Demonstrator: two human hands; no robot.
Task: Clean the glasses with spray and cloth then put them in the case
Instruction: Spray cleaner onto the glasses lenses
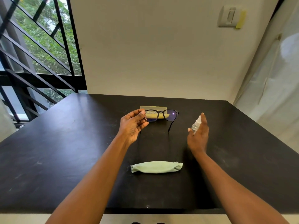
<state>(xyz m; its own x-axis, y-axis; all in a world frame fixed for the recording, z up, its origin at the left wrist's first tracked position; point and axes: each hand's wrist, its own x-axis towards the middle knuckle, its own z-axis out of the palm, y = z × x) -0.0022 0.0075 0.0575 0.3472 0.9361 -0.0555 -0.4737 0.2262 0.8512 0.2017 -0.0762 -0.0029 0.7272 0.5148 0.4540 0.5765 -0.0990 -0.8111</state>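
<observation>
Now, step: spraying was about to begin.
Left hand (131, 125): gripped glasses (161, 115).
Right hand (198, 135): spread wide beside spray bottle (195, 124), near table's (64, 143) far edge.
Next: grasp bottle, aim at lenses.

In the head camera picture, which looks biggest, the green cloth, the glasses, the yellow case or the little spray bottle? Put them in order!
1. Green cloth, though it lies nearest the camera.
2. Glasses, held up by the left hand.
3. Yellow case, partly hidden behind the glasses, so unsure against them.
4. Spray bottle, partly hidden by the right hand.

Case (153, 109) half-hidden behind glasses (161, 114); its label unreadable (blurred); bottle (195, 124) partly behind right hand (198, 136).
</observation>
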